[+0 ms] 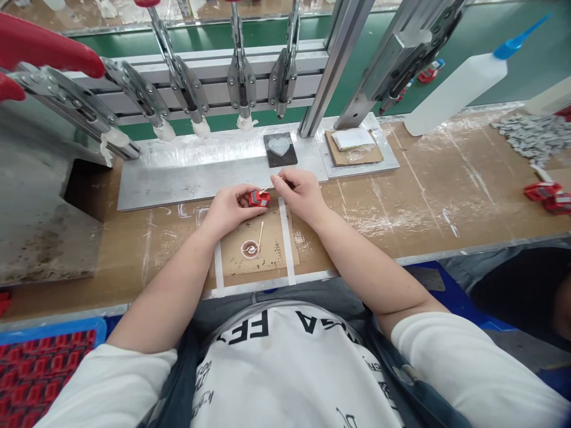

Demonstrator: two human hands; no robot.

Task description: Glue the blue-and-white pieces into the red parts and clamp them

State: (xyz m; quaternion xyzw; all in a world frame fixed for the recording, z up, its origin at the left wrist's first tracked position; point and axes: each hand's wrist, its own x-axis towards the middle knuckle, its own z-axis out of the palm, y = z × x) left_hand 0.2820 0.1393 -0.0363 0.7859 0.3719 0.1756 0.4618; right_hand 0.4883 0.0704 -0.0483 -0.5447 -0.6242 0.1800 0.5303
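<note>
My left hand (231, 207) is closed on a small red toy car (259, 199), its fingers at the car's left side. Pinched in my right hand (298, 189) is a thin cotton swab (266, 189), whose tip reaches the top of the car. Just below my hands, a shallow round cup of brownish liquid (250, 249) sits on a stained cardboard sheet (232, 265). A second cotton swab (261, 233) rests with its lower end at the cup's rim.
Toggle clamps (241, 77) stand along a metal plate (196, 163) behind my hands. A dark square with a heart shape (280, 150) lies there. A white squeeze bottle (459, 89), grey pieces (529, 134) and red cars (544, 191) are rightward. A blue-rimmed tray (100, 333) holds red parts.
</note>
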